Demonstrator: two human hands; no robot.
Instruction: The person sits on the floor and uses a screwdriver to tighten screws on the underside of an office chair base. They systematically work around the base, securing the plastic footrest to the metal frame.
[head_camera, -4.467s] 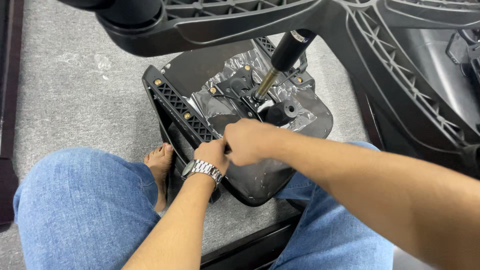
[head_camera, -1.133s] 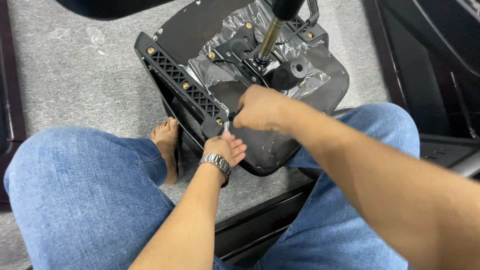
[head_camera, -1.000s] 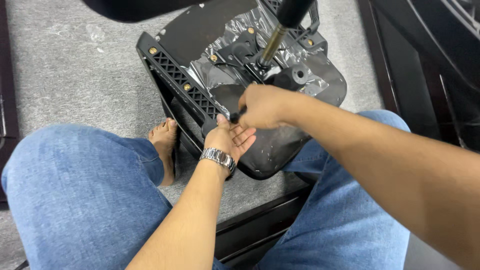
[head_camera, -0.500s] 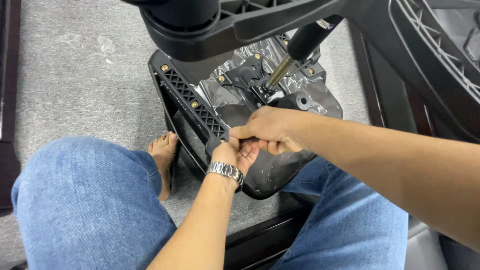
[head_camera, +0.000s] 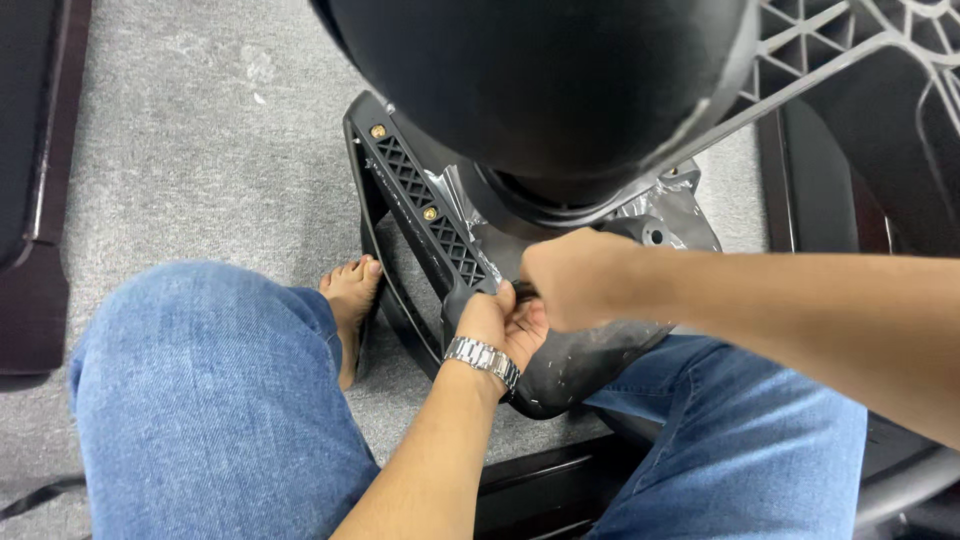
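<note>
An upturned black chair seat (head_camera: 420, 200) with a ribbed plastic rim and brass bolts lies on the floor between my knees. My left hand (head_camera: 505, 325), a metal watch on its wrist, grips the seat's near edge. My right hand (head_camera: 570, 280) is closed just above it, fingers pinched against the seat underside; whatever it pinches is hidden. A big black chair-base hub (head_camera: 560, 90) fills the top of the view and covers the seat's metal mechanism.
Grey carpet (head_camera: 200, 120) spreads to the left. My bare foot (head_camera: 352, 300) rests beside the seat. A black spoked base arm (head_camera: 860, 50) crosses the upper right. Dark furniture edges stand at the far left (head_camera: 40, 200) and below my knees (head_camera: 540, 490).
The view has shifted, so the black hub now hides the gas cylinder and mechanism. Both hands have stayed together at the seat's near edge.
</note>
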